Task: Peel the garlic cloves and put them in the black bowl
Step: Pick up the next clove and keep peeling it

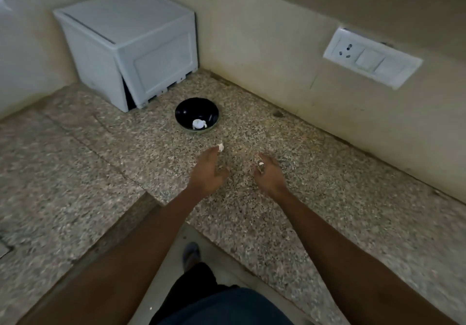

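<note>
A: Starting at the left, a white plastic box (126, 44) sits in the back corner of the speckled granite counter (75, 153), tucked against both walls, its lower front edge slightly lifted with a dark gap showing.

B: And just right of it, near the back edge, is the black bowl (197, 113). One pale peeled garlic clove (198, 124) lies inside, low against the near side of the bowl.

A: Now the hands. The left hand (208, 171) reaches out over the counter, short of the bowl, fingers extended forward. At its fingertips there is a small white garlic piece (220, 147), pinched between the tips as far as I can make out; it's blurred.

B: Clove or skin?

A: I cannot tell. It's white and small, that's all the view gives.

B: The right hand (268, 173) is beside it, a little apart, fingers curled inward around a bit of garlic (260, 163), pale with some papery skin around it.

A: Both hands hover at the middle of the counter, well in front of the bowl.

B: Farther right, on the back wall above the counter, a white switch plate (372, 60) with one socket and switches.

A: And at the bottom, past the counter's front edge, dark trousers and a shoe (191, 254) on the floor.
</note>
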